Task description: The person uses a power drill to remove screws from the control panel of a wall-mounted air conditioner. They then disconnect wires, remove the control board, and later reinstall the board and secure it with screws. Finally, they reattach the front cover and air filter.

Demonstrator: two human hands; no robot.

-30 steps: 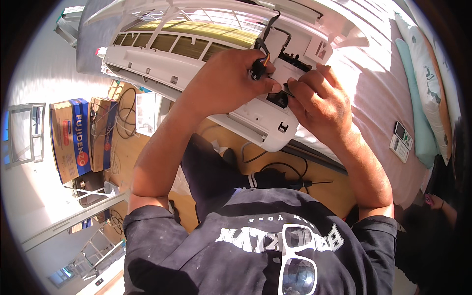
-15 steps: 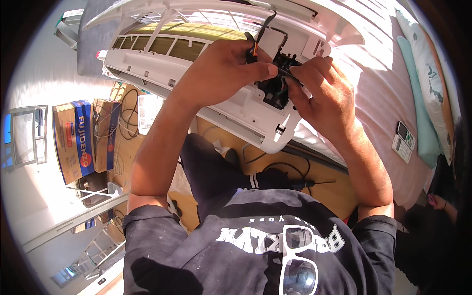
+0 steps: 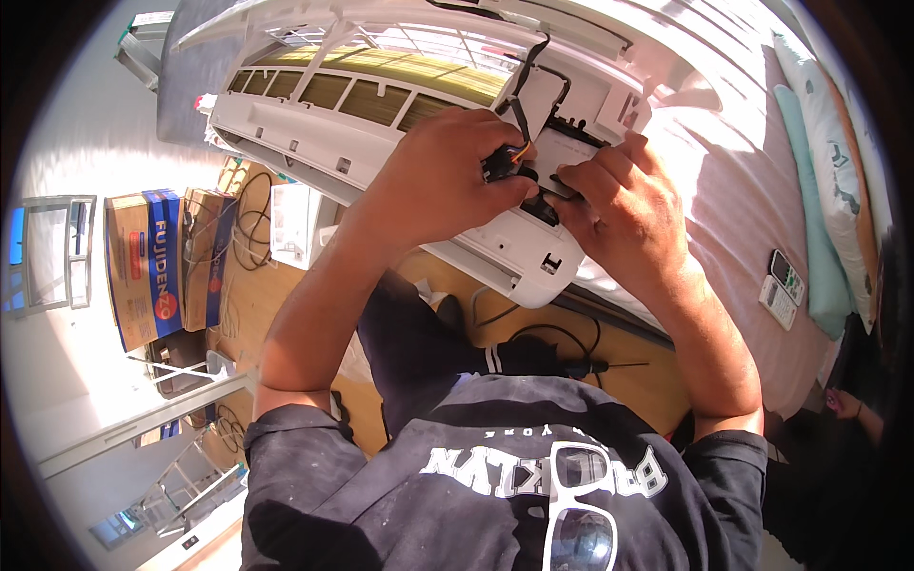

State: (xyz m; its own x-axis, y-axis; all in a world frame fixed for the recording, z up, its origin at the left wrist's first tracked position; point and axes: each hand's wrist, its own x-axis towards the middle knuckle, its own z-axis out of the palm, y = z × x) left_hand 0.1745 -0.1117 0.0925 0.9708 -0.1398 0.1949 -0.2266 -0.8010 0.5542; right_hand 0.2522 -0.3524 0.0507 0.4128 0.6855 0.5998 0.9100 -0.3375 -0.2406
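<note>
An indoor air conditioner unit [image 3: 447, 205] lies with its white front panel raised, showing the fins. My left hand [image 3: 443, 176] is closed around a black connector piece [image 3: 500, 164] with thin orange and dark wires. From there a black sheathed cable [image 3: 523, 81] runs up toward the raised panel. My right hand [image 3: 628, 200] pinches a short dark length of black cable [image 3: 560, 187] between thumb and fingers, just right of my left thumb. Behind these fingertips, a pale grey plate [image 3: 571, 152] covers part of the black compartment. My fingers hide the rest.
The unit rests by a bed [image 3: 724, 228] with pillows [image 3: 833, 162] and two remote controls [image 3: 783, 288]. On the floor at left stand cardboard boxes [image 3: 143, 271], a white box [image 3: 293, 224] and coiled cables [image 3: 252, 224]. A corded tool [image 3: 586, 365] lies near my legs.
The pale grey plate now shows over the black compartment, which was exposed before. My left hand has turned and lowered slightly with the connector piece; my right hand has shifted slightly down.
</note>
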